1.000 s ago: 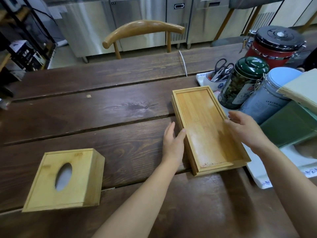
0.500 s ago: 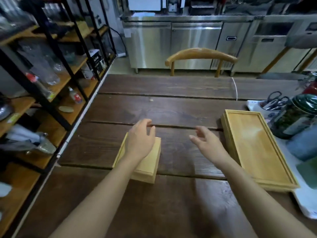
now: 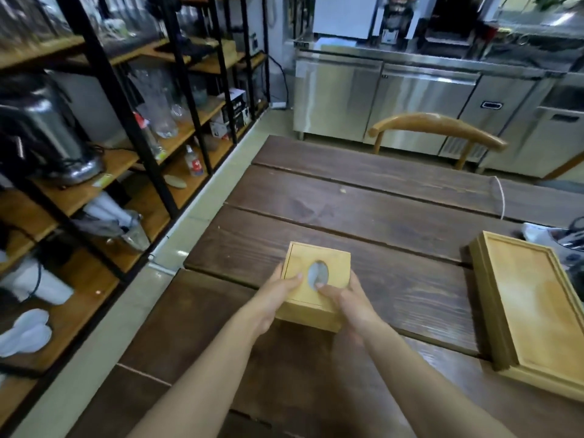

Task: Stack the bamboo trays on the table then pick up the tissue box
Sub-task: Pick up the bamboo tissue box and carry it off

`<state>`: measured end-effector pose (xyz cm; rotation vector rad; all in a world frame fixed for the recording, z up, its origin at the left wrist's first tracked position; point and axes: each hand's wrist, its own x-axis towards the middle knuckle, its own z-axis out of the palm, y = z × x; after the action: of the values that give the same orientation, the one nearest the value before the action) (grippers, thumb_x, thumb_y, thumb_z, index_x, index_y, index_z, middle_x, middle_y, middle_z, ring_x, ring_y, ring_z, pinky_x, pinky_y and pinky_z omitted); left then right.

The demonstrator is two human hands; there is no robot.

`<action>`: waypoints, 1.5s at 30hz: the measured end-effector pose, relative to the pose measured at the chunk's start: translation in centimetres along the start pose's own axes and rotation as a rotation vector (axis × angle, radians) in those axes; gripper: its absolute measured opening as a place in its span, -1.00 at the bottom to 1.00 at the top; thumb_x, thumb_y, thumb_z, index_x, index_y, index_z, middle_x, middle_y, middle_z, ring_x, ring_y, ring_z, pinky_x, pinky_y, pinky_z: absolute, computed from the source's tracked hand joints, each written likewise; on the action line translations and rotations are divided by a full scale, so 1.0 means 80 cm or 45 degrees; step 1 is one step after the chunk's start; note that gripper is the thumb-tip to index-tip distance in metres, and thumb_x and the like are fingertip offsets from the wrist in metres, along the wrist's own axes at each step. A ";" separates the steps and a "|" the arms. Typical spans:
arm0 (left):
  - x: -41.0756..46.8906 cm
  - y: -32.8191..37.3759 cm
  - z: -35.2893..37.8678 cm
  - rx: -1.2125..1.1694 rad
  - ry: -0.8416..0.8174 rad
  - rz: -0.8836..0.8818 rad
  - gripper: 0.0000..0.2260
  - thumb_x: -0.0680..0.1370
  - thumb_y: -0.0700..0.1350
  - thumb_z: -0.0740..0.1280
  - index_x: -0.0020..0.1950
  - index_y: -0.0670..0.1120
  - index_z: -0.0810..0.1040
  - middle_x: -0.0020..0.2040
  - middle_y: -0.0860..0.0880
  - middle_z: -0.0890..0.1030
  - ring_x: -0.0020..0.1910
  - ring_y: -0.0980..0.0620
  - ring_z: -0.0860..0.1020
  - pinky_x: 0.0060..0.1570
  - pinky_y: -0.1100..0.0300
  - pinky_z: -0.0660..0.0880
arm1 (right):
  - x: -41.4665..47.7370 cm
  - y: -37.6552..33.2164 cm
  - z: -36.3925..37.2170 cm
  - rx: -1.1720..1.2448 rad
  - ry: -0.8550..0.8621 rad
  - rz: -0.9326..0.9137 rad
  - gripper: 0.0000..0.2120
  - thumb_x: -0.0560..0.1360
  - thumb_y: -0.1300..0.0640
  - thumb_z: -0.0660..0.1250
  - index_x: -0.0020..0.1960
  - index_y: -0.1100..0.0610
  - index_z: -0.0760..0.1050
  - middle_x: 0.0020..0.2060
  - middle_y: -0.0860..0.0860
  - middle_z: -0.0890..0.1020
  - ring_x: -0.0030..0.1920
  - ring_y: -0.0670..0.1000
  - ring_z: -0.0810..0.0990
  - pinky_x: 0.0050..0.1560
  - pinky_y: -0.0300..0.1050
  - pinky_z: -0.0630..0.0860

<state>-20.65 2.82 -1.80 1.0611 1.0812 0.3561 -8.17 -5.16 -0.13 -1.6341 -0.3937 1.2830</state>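
The bamboo trays (image 3: 534, 306) are lying stacked, one nested on the other, well to the right of the tissue box (image 3: 316, 284), so the first step looks done and the pick-up is the step in hand. The left hand (image 3: 274, 300) and the right hand (image 3: 349, 303) are both clamping the tissue box from its two sides, with a thumb of each resting on top beside the oval opening. The box is sitting near the left edge of the tabletop (image 3: 379, 216); whether it is touching the wood or just clear of it I cannot tell. The next move probably calls for a straight lift with even pressure from both sides. Bare wood is lying open beyond the tissue box and between it and the trays, while the floor drops away just left of the box.
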 end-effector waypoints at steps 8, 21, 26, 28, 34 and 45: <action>-0.073 -0.026 -0.058 -0.114 0.244 0.057 -0.49 0.49 -0.04 0.35 0.40 0.19 0.30 0.26 0.03 0.56 0.24 -0.03 0.51 0.34 -0.10 0.37 | -0.020 0.007 0.072 -0.160 -0.147 -0.019 -0.53 0.36 0.14 0.43 0.19 -0.05 0.32 0.05 -0.01 0.57 0.07 0.07 0.54 0.16 0.10 0.48; -0.228 -0.118 -0.151 -0.587 0.954 0.194 -0.20 0.24 0.26 0.40 0.45 0.19 0.24 0.36 -0.07 0.45 0.26 -0.15 0.48 0.25 -0.21 0.44 | -0.110 0.055 0.212 -0.596 -0.716 -0.044 -0.47 0.30 0.13 0.45 0.23 0.00 0.41 0.07 0.05 0.58 0.08 0.08 0.53 0.02 0.01 0.49; -0.271 -0.161 -0.146 -0.869 1.245 0.262 -0.36 0.46 0.02 0.39 0.49 0.12 0.21 0.38 -0.06 0.43 0.29 -0.14 0.46 0.30 -0.19 0.40 | -0.134 0.070 0.245 -0.764 -0.954 -0.073 -0.54 0.29 0.21 0.44 0.17 0.06 0.49 0.01 0.07 0.64 0.04 0.09 0.59 -0.01 -0.02 0.53; -0.280 -0.172 -0.145 -0.924 1.329 0.281 -0.36 0.44 0.03 0.39 0.48 0.14 0.23 0.35 -0.06 0.46 0.27 -0.15 0.49 0.27 -0.21 0.42 | -0.143 0.076 0.256 -0.802 -1.021 -0.082 -0.58 0.30 0.23 0.44 0.15 0.08 0.51 -0.01 0.07 0.65 0.00 0.06 0.60 -0.10 -0.09 0.52; -0.296 -0.192 -0.157 -0.959 1.432 0.309 -0.65 0.47 -0.10 0.38 0.21 0.17 0.44 0.26 -0.11 0.51 0.20 -0.15 0.53 0.23 -0.21 0.46 | -0.150 0.098 0.277 -0.883 -1.148 -0.109 -0.53 0.32 0.24 0.41 0.21 0.09 0.49 -0.04 0.01 0.63 -0.05 -0.02 0.57 -0.15 -0.18 0.44; -0.300 -0.211 -0.160 -0.681 1.345 0.212 -0.42 0.54 0.00 0.33 0.50 0.04 0.18 0.38 -0.05 0.41 0.35 -0.08 0.42 0.35 -0.14 0.38 | -0.142 0.107 0.278 -1.118 -1.146 -0.175 -0.33 0.23 0.06 0.43 0.33 0.03 0.37 0.14 0.03 0.57 0.18 0.07 0.50 0.22 0.05 0.44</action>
<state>-46.88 -15.44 -3.84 0.4308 1.6761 1.3561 -34.55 -6.61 -0.09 -1.5255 -1.7812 1.8224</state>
